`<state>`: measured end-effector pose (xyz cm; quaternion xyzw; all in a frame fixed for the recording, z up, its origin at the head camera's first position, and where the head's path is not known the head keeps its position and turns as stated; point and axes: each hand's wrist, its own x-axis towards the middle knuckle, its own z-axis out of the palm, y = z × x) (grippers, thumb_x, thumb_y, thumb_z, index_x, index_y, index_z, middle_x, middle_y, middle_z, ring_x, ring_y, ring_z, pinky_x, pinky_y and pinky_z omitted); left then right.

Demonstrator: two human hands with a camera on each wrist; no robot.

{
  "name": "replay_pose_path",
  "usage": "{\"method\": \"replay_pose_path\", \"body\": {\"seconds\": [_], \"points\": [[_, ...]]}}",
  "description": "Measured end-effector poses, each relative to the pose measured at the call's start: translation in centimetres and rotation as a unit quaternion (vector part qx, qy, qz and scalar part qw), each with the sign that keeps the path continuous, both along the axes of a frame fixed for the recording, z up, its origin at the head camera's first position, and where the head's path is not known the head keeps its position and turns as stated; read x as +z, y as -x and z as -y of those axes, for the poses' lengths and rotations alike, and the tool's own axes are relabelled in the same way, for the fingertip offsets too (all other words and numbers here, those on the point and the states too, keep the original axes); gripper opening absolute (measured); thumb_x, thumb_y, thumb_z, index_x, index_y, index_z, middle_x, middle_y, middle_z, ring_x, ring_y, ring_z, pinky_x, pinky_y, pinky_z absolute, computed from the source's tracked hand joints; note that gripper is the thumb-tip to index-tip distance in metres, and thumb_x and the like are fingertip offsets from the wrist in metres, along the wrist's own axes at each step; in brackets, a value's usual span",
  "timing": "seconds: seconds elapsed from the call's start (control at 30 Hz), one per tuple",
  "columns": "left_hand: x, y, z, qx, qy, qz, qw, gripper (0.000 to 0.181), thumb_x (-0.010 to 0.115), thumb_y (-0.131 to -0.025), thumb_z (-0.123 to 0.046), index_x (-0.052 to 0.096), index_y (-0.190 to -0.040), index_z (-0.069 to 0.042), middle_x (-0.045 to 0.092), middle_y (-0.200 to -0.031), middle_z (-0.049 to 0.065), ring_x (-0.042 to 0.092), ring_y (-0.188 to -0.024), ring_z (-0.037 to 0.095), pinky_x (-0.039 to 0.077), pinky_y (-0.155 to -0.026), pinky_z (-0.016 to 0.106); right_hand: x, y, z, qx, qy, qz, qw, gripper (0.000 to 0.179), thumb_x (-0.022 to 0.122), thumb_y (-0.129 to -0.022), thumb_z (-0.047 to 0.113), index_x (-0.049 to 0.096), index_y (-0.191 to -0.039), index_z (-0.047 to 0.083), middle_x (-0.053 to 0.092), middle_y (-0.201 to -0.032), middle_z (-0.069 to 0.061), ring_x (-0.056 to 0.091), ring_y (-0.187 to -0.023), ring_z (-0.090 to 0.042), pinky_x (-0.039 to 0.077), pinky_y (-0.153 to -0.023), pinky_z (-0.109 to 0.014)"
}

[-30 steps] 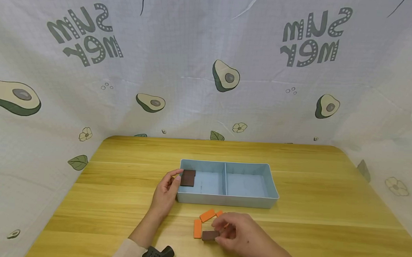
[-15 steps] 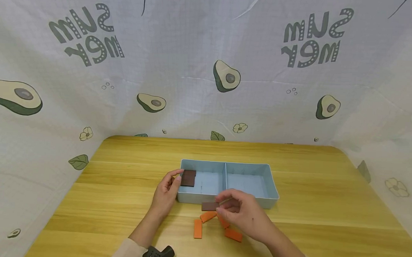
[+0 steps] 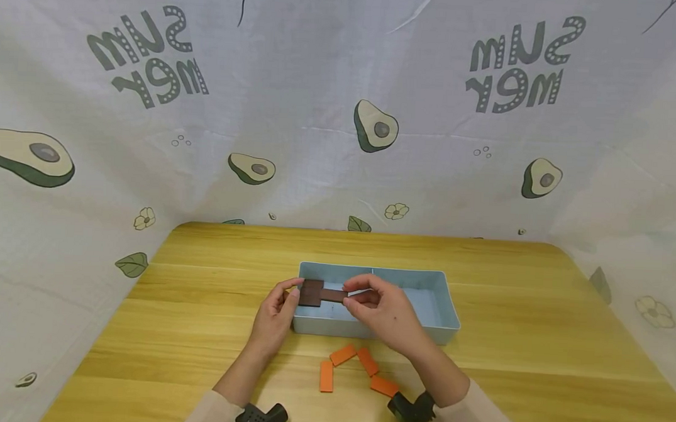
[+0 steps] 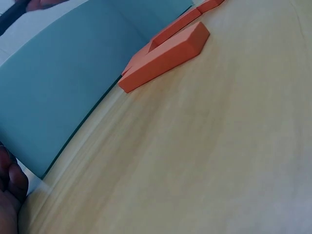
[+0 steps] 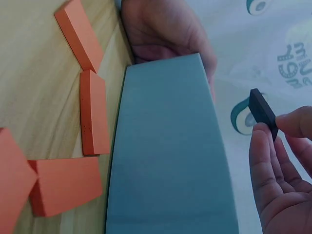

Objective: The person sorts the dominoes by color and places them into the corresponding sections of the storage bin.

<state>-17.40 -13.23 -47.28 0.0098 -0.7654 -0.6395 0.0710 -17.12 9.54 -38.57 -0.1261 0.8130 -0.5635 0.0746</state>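
At the left end of a blue two-compartment box (image 3: 333,327), my left hand (image 3: 273,314) grips the wall, its index finger at the rim. Between thumb and fingertips, my right hand (image 3: 389,317) pinches a dark brown rectangular block (image 3: 334,296) by its right end. In the head view that block overlaps the left compartment; in the right wrist view the dark block (image 5: 263,113) shows above the box rim. More dark brown blocks (image 3: 310,293) lie side by side against the left end inside the box. The right forearm covers part of the divider and front wall.
Several orange blocks (image 3: 343,355) lie in a loose arc on the wooden table (image 3: 200,255), just in front of the box. One orange block (image 3: 384,386) is close to the right wrist's black camera mount (image 3: 413,409). A printed cloth (image 3: 309,96) hangs behind the table.
My right hand has lifted the brown block from beside the orange blocks and carried it forward and up over the box's left compartment. The left hand has stayed at the box's end.
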Motion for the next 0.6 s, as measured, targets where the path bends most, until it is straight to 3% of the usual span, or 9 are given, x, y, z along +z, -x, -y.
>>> {"method": "replay_pose_path", "body": {"seconds": [0.2,0.4,0.6], "points": [[-0.2,0.1,0.1,-0.003,0.0,0.001,1.0,0.028,0.056,-0.106,-0.027,0.067,-0.131,-0.02,0.044,-0.078,-0.001,0.042,-0.068,0.01,0.037,-0.064,0.023,-0.4,1.6,1.4,-0.014,-0.02,-0.007,0.9997,0.023,0.075,-0.093,0.014,0.071,-0.116,0.012,0.072,-0.114,-0.004,0.071,-0.1,-0.017,0.058,-0.081,-0.032],[-0.2,0.2,0.1,0.002,0.009,0.005,0.9999,0.026,0.056,-0.106,-0.028,0.067,-0.129,-0.026,0.045,-0.078,-0.001,0.044,-0.07,0.011,0.037,-0.066,0.023,-0.9,2.6,2.5,-0.011,-0.018,-0.004,0.9998,0.026,0.075,-0.093,0.012,0.07,-0.118,0.01,0.07,-0.114,-0.003,0.07,-0.102,-0.019,0.06,-0.083,-0.036],[-0.1,0.2,0.1,0.0,0.011,0.003,0.9999,0.026,0.056,-0.106,-0.028,0.067,-0.129,-0.025,0.046,-0.079,-0.001,0.044,-0.07,0.011,0.037,-0.065,0.024,-1.4,3.5,3.6,-0.001,-0.044,0.004,0.999,0.027,0.075,-0.093,0.011,0.069,-0.119,0.014,0.069,-0.116,-0.003,0.071,-0.101,-0.02,0.06,-0.08,-0.037]]}}
